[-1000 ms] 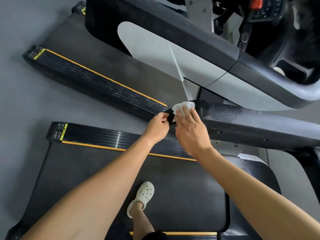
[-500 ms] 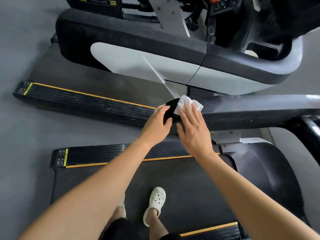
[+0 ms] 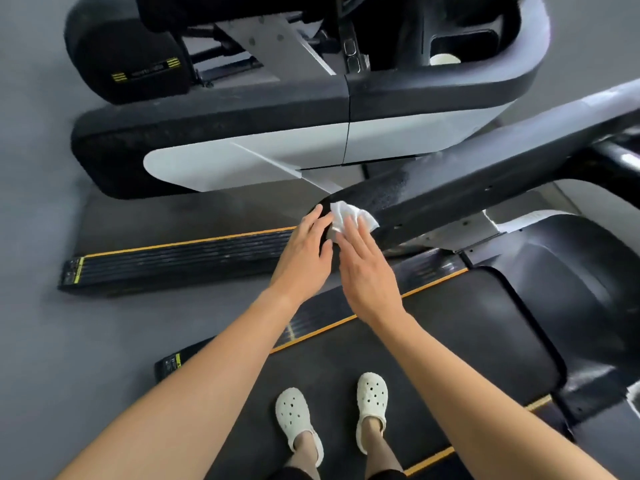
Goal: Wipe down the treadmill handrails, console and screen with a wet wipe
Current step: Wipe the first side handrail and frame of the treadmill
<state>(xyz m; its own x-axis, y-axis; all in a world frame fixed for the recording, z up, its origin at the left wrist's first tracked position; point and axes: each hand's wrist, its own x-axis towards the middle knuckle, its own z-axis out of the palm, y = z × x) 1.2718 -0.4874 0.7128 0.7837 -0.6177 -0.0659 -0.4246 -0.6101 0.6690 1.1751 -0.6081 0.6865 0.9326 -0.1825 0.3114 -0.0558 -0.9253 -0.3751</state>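
Observation:
A black treadmill handrail (image 3: pixel 467 178) runs from the upper right down to its rounded end at centre. A crumpled white wet wipe (image 3: pixel 349 216) lies pressed on that end. My right hand (image 3: pixel 367 271) lies flat with its fingers on the wipe, holding it against the rail. My left hand (image 3: pixel 304 258) cups the rail's tip from the left, thumb over the end. A wet, speckled sheen shows on the rail just right of the wipe.
I stand in white clogs (image 3: pixel 298 420) on the black treadmill belt (image 3: pixel 433 341) with yellow-lined side rails. A neighbouring treadmill's black-and-white handrail (image 3: pixel 277 147) and its belt edge (image 3: pixel 180 258) lie beyond, over grey floor (image 3: pixel 38 202). A cup holder (image 3: pixel 446 53) sits top right.
The view has swung down and left, so both feet now show. Both hands stay at the handrail's end, the right hand still pressing the wipe there.

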